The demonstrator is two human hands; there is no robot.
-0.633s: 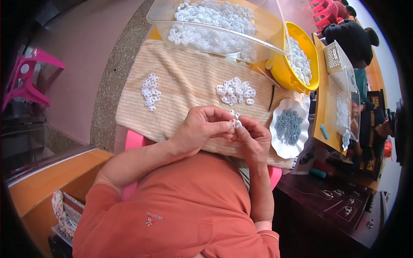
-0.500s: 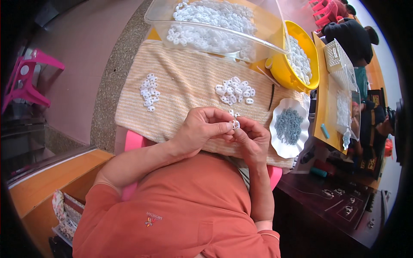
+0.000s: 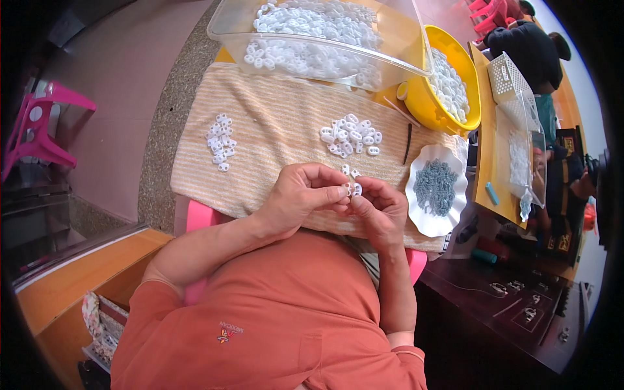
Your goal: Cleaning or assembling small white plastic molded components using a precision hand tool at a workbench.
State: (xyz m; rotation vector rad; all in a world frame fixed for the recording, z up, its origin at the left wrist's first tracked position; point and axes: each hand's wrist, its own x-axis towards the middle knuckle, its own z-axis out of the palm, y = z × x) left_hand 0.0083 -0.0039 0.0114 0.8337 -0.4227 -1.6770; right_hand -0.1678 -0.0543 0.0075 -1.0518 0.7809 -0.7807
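Note:
Just above the near edge of a striped cloth [image 3: 273, 123], my two hands meet with fingertips pinched. My left hand [image 3: 292, 198] holds a small white plastic piece [image 3: 348, 189] between thumb and forefinger. In my right hand [image 3: 382, 211] is a white two-hole plastic piece [image 3: 357, 189], right against the first. Whether the two are joined I cannot tell. Just beyond my fingertips lie a couple of loose white pieces [image 3: 345, 169]. Farther off is a pile of white two-hole pieces [image 3: 351, 135], with a cluster of smaller white pieces [image 3: 221, 141] to the left.
Right of my hands stands a wavy-rimmed white dish [image 3: 421, 222] of small grey coil-like parts [image 3: 435, 188]. A clear bin [image 3: 318, 39] and a yellow basin [image 3: 476, 97], both holding white pieces, stand at the back. A thin black stick [image 3: 407, 143] lies near the dish.
My fingertips have shifted slightly, and the two white pieces now show side by side between them. The whole view has moved a little; the piles look the same.

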